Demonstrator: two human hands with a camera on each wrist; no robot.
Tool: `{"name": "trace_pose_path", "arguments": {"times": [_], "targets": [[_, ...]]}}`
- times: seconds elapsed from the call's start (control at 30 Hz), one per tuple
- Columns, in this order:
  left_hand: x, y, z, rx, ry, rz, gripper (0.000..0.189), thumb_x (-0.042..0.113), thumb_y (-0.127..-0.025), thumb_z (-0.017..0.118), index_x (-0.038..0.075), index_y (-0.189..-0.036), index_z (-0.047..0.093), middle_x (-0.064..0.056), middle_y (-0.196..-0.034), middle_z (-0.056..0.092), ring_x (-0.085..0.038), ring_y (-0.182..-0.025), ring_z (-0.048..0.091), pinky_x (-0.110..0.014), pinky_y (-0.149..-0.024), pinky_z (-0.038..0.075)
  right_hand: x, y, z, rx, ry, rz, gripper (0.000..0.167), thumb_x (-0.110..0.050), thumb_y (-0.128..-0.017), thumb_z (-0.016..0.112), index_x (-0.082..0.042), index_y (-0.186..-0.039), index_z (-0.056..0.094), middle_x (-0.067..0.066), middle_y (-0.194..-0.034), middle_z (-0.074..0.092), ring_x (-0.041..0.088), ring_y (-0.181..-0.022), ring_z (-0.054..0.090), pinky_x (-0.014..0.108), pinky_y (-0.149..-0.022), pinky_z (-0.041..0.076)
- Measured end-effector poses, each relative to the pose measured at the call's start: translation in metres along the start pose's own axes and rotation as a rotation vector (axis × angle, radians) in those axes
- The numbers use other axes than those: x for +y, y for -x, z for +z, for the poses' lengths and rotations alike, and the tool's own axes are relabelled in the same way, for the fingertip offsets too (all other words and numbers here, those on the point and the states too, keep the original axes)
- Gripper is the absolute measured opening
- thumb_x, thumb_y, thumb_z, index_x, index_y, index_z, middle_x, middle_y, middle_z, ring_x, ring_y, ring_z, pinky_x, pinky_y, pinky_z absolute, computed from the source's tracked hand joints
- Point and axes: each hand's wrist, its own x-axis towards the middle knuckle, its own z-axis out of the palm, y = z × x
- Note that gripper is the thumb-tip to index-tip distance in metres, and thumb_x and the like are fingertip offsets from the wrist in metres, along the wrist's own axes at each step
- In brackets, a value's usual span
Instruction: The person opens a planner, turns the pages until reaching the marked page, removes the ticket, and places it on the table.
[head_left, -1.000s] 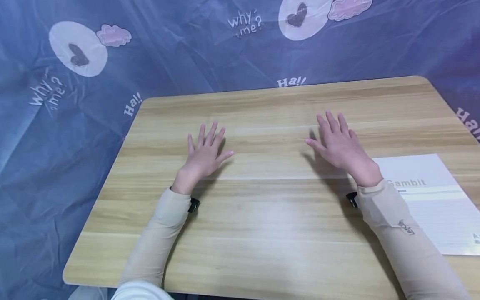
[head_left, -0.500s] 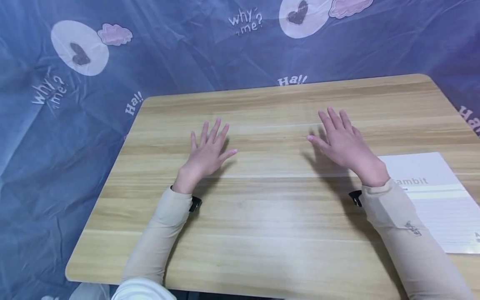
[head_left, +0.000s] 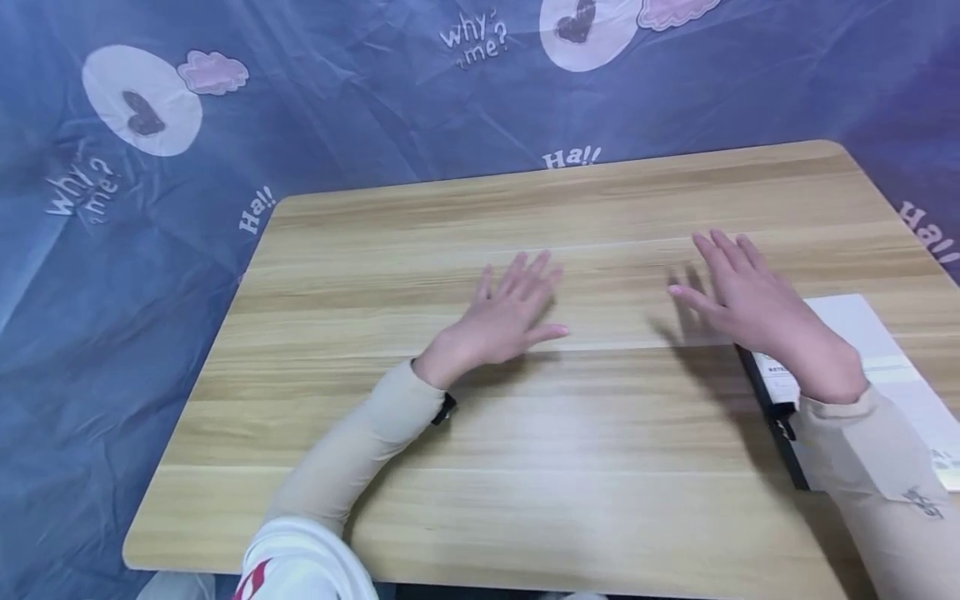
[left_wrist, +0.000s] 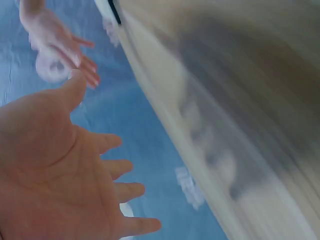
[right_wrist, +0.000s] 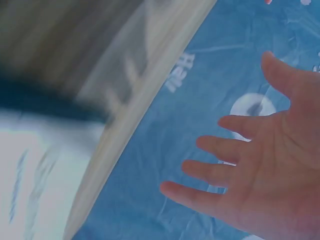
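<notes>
My left hand (head_left: 498, 321) hovers palm down above the middle of the table, fingers straight and spread, holding nothing. To its right, my right hand (head_left: 765, 308) is also held palm down with straight fingers and thumb apart. Its wrist and sleeve overlap a white notebook (head_left: 892, 362) with a dark spine, hiding part of the cover. Both wrist views show bare palms: the left palm (left_wrist: 55, 175) and the right palm (right_wrist: 270, 170) have nothing in them. The notebook's pale cover (right_wrist: 45, 175) appears blurred in the right wrist view.
A light wood-grain table (head_left: 300, 375) with rounded corners lies under both hands. Behind it and along its left side hangs a blue cloth (head_left: 360, 100) printed with white lettering, pale ovals and pink clouds. Hand shadows fall on the tabletop.
My left hand has swung right toward the table's middle. My right hand has moved right, farther over the notebook, whose dark spine now shows left of the wrist.
</notes>
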Motion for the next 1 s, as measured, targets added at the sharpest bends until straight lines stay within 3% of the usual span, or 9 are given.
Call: {"name": "trace_pose_path", "arguments": {"times": [0.2,0.37,0.53,0.63,0.77,1.0], "targets": [[0.051,-0.032,0.015,-0.07,-0.074,0.147,0.082,0.065,-0.098,0.033,0.021,-0.159,0.002,-0.001,-0.162,-0.018,-0.022,-0.147,-0.019,-0.059,-0.115,-0.002,0.041,0.041,-0.004,0.046,-0.026,0.043,0.082,-0.044,-0.103,0.044,0.002,-0.155,0.0,0.031,-0.158,-0.003,0.052,-0.142,-0.006,0.076,-0.103,0.004],[0.09,-0.052,0.025,-0.146,-0.108,0.205,0.082,0.066,-0.097,0.031,0.026,-0.159,-0.005,0.002,-0.162,-0.019,-0.02,-0.147,-0.017,-0.056,-0.116,-0.002,0.07,0.079,-0.003,0.086,-0.054,0.102,0.082,-0.039,-0.103,0.046,0.007,-0.153,-0.001,0.037,-0.154,0.0,0.056,-0.14,-0.003,0.073,-0.105,-0.001],[0.121,-0.07,0.036,-0.209,-0.14,0.217,0.082,0.071,-0.095,0.029,0.033,-0.157,-0.01,0.009,-0.16,-0.024,-0.012,-0.145,-0.022,-0.052,-0.117,-0.005,0.099,0.112,0.005,0.119,-0.055,0.122,0.083,-0.034,-0.103,0.049,0.014,-0.15,0.001,0.048,-0.146,0.006,0.063,-0.135,0.003,0.065,-0.11,-0.006],[0.133,-0.079,0.04,-0.233,-0.155,0.216,0.083,0.073,-0.094,0.029,0.035,-0.156,-0.012,0.011,-0.159,-0.025,-0.01,-0.144,-0.023,-0.052,-0.117,-0.005,0.112,0.122,0.014,0.186,-0.036,0.102,0.077,-0.028,-0.101,0.054,0.019,-0.146,0.013,0.051,-0.135,0.023,0.067,-0.123,0.022,0.068,-0.109,0.006],[0.146,-0.088,0.045,-0.258,-0.17,0.2,0.084,0.074,-0.092,0.028,0.036,-0.155,-0.013,0.013,-0.158,-0.027,-0.008,-0.143,-0.024,-0.05,-0.117,-0.007,0.122,0.133,0.024,0.248,0.02,0.143,0.074,-0.031,-0.1,0.058,0.023,-0.138,0.024,0.049,-0.123,0.034,0.065,-0.112,0.033,0.071,-0.102,0.02],[0.167,-0.099,0.046,-0.313,-0.226,0.174,0.083,0.076,-0.091,0.025,0.039,-0.154,-0.015,0.017,-0.157,-0.027,-0.004,-0.141,-0.026,-0.045,-0.117,-0.009,0.144,0.158,0.046,0.266,-0.031,0.289,0.084,-0.037,-0.1,0.055,0.016,-0.148,0.011,0.047,-0.14,0.023,0.061,-0.133,0.017,0.064,-0.111,0.01]]}}
